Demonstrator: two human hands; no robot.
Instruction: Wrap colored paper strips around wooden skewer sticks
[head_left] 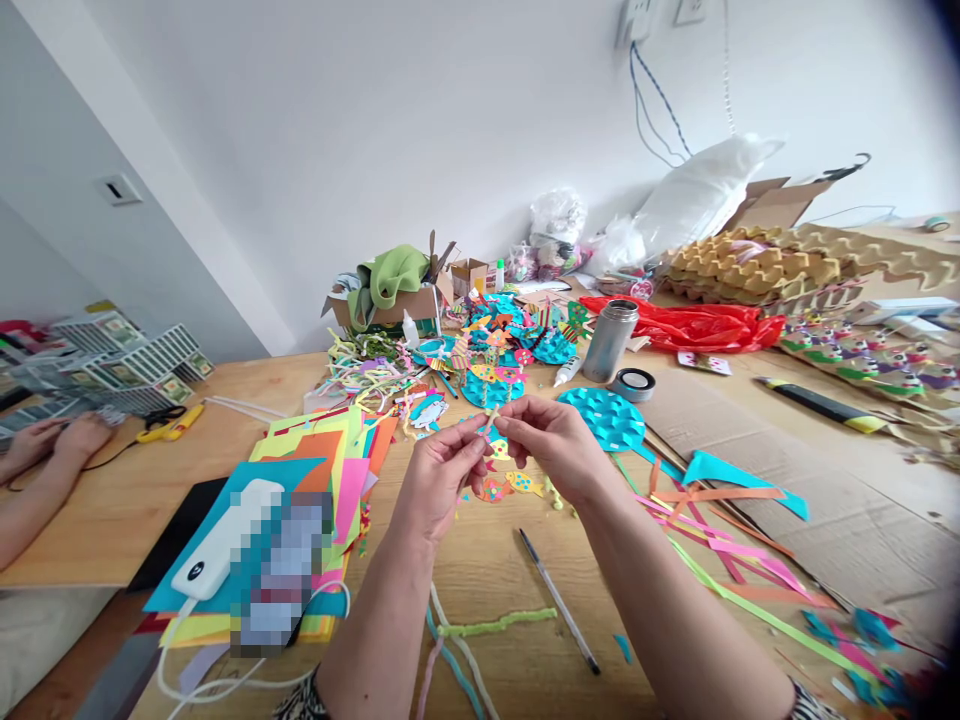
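My left hand (446, 470) and my right hand (551, 440) meet above the middle of the table, fingertips pinched together. Between them they hold a thin pale strip (491, 420), mostly covered by the fingers. Just beyond and below lie colourful paper fish (523, 483). To the right of my right hand sits a round blue piece with bumps (604, 418), like painted egg tray. Nearer to me are a light green fuzzy stem (499, 622), other pastel stems (463, 660) and a pen (559, 600).
Coloured paper sheets (345, 450) lie at left under a white power bank (229, 540) and a blurred phone. A steel flask (610, 340), a red plastic bag (705, 325), paper strips (735, 540), a box cutter (821, 403) and egg trays (750, 265) are at right. Another person's hands (75, 440) work far left.
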